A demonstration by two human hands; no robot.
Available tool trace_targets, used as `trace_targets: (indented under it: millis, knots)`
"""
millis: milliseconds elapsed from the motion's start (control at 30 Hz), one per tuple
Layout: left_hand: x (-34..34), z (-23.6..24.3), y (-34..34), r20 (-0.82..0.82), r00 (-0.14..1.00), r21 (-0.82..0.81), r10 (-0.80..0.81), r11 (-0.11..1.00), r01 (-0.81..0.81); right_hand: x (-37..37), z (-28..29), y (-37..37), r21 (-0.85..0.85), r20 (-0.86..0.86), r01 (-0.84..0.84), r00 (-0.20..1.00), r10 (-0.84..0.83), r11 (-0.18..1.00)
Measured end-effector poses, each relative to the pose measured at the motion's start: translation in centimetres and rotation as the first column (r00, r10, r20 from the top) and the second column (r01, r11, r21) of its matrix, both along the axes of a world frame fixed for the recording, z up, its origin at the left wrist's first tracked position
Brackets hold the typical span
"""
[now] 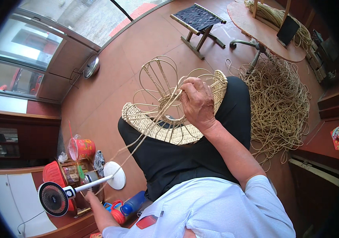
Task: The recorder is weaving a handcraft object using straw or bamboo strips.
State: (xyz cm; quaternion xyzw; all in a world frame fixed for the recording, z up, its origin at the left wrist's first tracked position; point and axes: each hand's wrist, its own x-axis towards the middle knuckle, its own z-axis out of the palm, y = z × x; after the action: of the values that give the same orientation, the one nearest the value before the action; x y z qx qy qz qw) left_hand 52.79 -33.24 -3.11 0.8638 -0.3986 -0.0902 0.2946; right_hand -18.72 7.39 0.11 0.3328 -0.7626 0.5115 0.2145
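In the head view, the woven wire-frame piece (185, 136) rests on the lap mid-frame, just beside the right hand (197, 103), whose fingertips pinch pale cord (148, 131) near its ring. At lower left, well apart from it, the left hand (89, 195) is near the white fan (94, 184); I cannot tell its grip.

We see a reddish tiled floor (106, 99) beneath a folding stool (198, 19). Daylit glass panels (24, 43) stand to our left.
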Motion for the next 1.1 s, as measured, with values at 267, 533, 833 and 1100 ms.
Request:
trace_targets:
  millis: [267, 533, 833, 1100]
  knots:
    - [-37.9, 3.9, 17.6, 0.119, 0.222, -0.246, -0.968, 0.188, 0.951, 0.2, -0.6, -0.6, 0.082, -0.004, -0.006, 1.000, 0.006, 0.997]
    - [-48.9, 6.8, 25.4, -0.009, -0.148, -0.127, -0.989, -0.146, 0.981, -0.1, -0.8, -1.2, -0.009, 0.042, 0.016, 0.999, -0.016, 1.000]
    - [-21.9, 4.9, 3.0, 0.404, 0.616, -0.071, -0.676, 0.648, 0.759, 0.1, -0.7, -0.8, -0.059, 0.075, 0.013, 0.997, -0.009, 0.998]
    - [-37.6, 6.9, 17.7, 0.124, 0.113, 0.024, -0.986, 0.117, 0.993, 0.4, -1.2, -0.5, -0.062, 0.059, 0.037, 0.998, -0.033, 0.997]
